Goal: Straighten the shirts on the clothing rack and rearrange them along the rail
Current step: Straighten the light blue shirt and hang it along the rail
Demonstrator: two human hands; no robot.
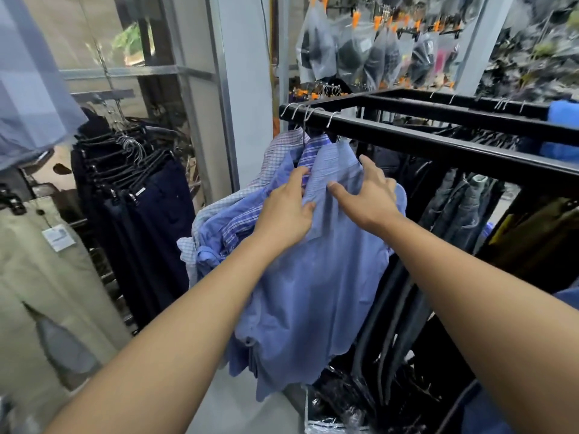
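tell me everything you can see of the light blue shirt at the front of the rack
The light blue shirt is collared and looks like thin woven cotton, finely striped at the collar. It hangs by a metal hanger hook from the black rail, in front of bunched checked shirts. Its body is creased and its hem uneven. The left hand grips its collar and front edge; the right hand rests spread on its shoulder.

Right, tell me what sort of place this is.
Most likely a clothing shop or its stockroom: shirts hung along a black rail, dark trousers hung in a row to the left, and bagged goods pegged up behind.
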